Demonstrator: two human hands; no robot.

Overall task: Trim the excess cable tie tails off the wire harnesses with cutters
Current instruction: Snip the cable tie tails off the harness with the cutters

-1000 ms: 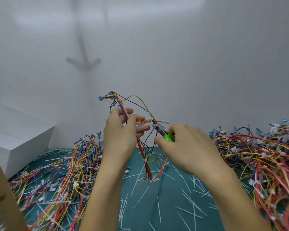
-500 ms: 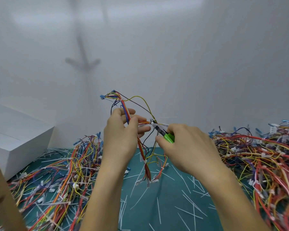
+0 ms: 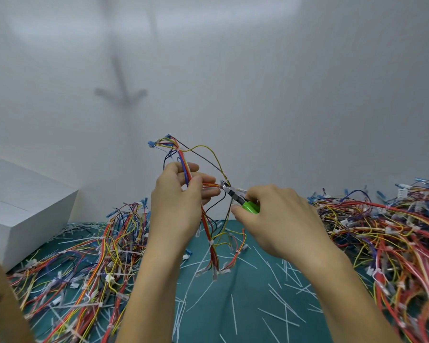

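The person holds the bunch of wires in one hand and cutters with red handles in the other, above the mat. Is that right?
Almost. The cutters have green handles, not red; the head view shows the green just past the right hand's thumb. The rest is right: the left hand grips the wire harness, and the right hand holds the cutters, both above the mat.

Plain white wall point(image 3: 282, 82) with a faint shadow, teal table mat point(image 3: 245, 305), white box point(image 3: 22, 219) at left
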